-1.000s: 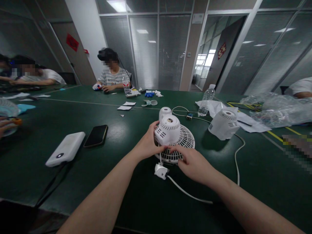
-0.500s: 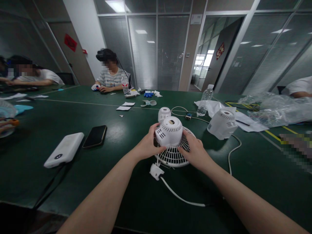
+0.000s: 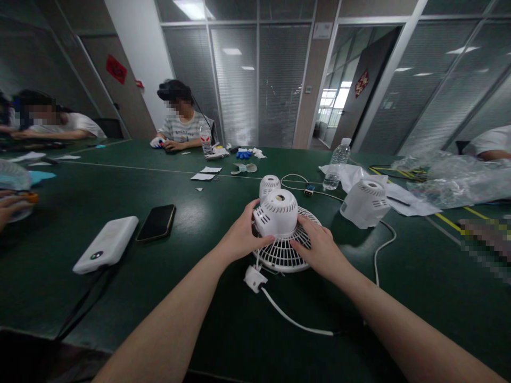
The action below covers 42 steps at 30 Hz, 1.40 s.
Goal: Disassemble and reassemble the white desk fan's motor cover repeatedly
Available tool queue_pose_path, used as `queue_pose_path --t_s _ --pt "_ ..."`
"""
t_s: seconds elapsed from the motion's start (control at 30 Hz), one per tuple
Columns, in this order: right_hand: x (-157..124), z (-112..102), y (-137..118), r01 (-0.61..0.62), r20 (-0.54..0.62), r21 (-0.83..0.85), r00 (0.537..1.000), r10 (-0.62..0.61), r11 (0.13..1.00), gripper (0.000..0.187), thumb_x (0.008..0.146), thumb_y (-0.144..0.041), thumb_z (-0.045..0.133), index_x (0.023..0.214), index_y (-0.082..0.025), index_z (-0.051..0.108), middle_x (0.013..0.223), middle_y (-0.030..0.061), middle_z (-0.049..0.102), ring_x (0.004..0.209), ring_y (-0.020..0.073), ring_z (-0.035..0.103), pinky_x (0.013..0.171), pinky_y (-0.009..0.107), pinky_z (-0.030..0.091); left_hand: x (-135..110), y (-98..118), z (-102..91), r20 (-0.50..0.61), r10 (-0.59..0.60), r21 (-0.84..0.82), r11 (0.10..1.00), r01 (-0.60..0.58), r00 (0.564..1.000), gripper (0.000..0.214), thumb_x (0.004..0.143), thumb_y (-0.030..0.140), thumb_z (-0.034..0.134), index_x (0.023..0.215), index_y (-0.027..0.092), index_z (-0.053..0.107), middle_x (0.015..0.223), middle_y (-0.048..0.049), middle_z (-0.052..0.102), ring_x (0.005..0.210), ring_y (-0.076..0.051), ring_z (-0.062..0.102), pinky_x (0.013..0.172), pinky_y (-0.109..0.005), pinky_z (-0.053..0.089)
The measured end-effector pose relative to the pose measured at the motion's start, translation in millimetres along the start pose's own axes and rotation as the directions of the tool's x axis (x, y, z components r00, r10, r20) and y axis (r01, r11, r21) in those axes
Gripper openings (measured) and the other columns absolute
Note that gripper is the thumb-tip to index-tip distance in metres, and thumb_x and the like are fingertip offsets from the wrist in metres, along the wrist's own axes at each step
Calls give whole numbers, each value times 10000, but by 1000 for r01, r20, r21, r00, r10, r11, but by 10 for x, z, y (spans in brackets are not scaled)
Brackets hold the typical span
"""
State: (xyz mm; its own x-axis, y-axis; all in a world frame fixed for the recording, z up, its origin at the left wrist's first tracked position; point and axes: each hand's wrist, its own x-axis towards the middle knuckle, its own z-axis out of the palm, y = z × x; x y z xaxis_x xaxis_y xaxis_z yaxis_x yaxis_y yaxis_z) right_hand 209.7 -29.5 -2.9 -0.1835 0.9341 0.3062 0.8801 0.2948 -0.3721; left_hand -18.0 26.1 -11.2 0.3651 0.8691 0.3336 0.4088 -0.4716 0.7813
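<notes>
Between my hands a white fan motor cover (image 3: 278, 214), with slots around its top and side, sits over a round white fan grille (image 3: 285, 256). My left hand (image 3: 244, 234) grips the cover's left side, its thumb along the lower front edge. On the right, my right hand (image 3: 315, 240) has its fingers against the cover and its thumb low at the front, over the grille. Right behind stands another white slotted housing (image 3: 270, 184), partly hidden. A small white plastic part (image 3: 254, 279) with a white cable (image 3: 289, 318) lies in front of the grille.
To the left are a white power bank (image 3: 107, 244) and a phone (image 3: 156, 222). A translucent white housing (image 3: 365, 202), a water bottle (image 3: 337, 164) and plastic wrap (image 3: 467, 178) lie to the right. A fan blade (image 3: 244, 168) is farther back. Co-workers sit around the table.
The motor cover has shifted very slightly left and down between my hands. My grip looks the same. At the far left, another person's hand has moved a little to the right.
</notes>
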Motion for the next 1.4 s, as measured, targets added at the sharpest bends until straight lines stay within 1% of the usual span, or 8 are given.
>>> queue_pose_path --t_s 0.23,0.47,0.73,0.9,1.03,1.2,1.3,1.4 --pt "18 -72 24 -11 -21 82 1000 13 997 535 843 -298 543 1361 -204 448 1346 105 573 1228 296 545 1049 510 387 13 -57 -14 30 -28 -26 999 29 999 989 646 320 772 1450 273 198 1353 -158 496 1145 -332 572 928 -552 491" --pt "19 -51 82 10 -28 238 1000 -4 971 623 832 -208 525 1425 -220 333 1370 77 559 1292 245 498 1102 465 368 16 -70 -17 53 -8 -3 1000 8 999 869 667 339 757 1399 254 295 1321 -142 528 1194 -325 538 974 -566 452" --pt "12 -13 58 18 -47 98 999 -13 995 682 813 -230 543 1459 -177 329 1448 114 466 1334 297 435 1117 532 321 30 -102 -16 67 -3 -22 1000 5 998 880 652 334 771 1394 253 304 1297 -135 550 1172 -313 554 972 -536 460" --pt "45 0 87 26 -26 93 999 -24 995 641 795 -212 531 1421 -148 409 1436 121 479 1331 298 438 1112 523 338 12 -77 -5 37 -12 -2 1000 12 999 899 645 375 782 1400 253 310 1306 -129 549 1165 -314 553 986 -512 451" --pt "43 -18 79 36 -13 64 999 -35 997 621 800 -211 520 1411 -162 427 1461 107 449 1354 292 406 1122 516 324 24 -65 -38 -10 17 31 999 -17 1000 738 753 457 686 1386 230 382 1348 -121 529 1212 -308 519 1013 -480 423" --pt "13 -27 47 13 14 52 1000 -14 999 654 824 -308 546 1444 -211 362 1494 97 401 1377 308 360 1113 555 301 66 -88 -86 -101 16 -20 1000 -19 995 451 938 492 382 1222 201 575 1226 -70 632 1130 -244 575 969 -370 439" --pt "6 -24 49 16 -28 90 1000 -13 996 638 855 -365 527 1441 -189 344 1491 119 397 1371 303 363 1113 539 296 83 -109 -95 -132 -19 -28 999 16 991 439 949 482 348 1083 192 650 1053 -39 700 980 -211 626 860 -310 468" --pt "-5 -50 40 31 -155 141 988 -9 989 530 889 -385 494 1373 -190 399 1407 127 481 1281 278 463 1058 478 368 95 -127 -100 -149 -57 9 998 59 987 414 933 464 374 942 187 681 914 -17 712 836 -187 632 732 -271 470"
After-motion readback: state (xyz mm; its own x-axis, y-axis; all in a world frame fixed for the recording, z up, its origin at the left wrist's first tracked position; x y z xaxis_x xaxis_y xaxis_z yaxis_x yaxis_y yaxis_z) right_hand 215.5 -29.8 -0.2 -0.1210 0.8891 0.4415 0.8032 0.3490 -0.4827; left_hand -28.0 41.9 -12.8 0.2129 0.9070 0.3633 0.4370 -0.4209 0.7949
